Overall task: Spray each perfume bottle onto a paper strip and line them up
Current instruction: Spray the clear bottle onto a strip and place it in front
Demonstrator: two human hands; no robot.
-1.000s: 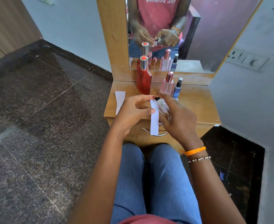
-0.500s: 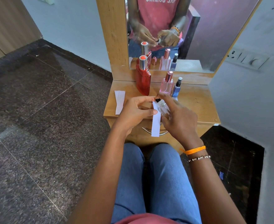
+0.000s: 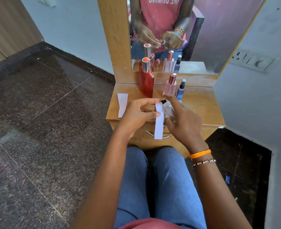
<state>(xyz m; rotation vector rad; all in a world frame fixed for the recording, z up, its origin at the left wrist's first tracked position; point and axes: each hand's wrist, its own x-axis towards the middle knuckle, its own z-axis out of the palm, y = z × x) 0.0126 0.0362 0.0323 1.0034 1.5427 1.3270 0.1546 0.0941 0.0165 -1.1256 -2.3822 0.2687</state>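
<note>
My left hand (image 3: pixel 139 114) pinches a white paper strip (image 3: pixel 159 122) by its upper end, so the strip hangs down over the shelf's front edge. My right hand (image 3: pixel 182 122) grips a small clear perfume bottle (image 3: pixel 168 109) with a black nozzle, its index finger on top, the nozzle right beside the strip's upper end. At the back of the wooden shelf (image 3: pixel 201 106) stand a tall red bottle (image 3: pixel 146 83), a pink bottle (image 3: pixel 170 87) with a rose-gold cap and a small blue bottle (image 3: pixel 180 91).
Spare paper strips (image 3: pixel 122 104) lie at the shelf's left end. A mirror (image 3: pixel 202 38) rises behind the bottles. A metal drawer handle (image 3: pixel 165 136) sits under the shelf. The wall and a switch plate (image 3: pixel 252 61) are close on the right; my knees are below.
Both hands with the strip and the clear bottle have lifted slightly toward the bottles. The grips have stayed the same.
</note>
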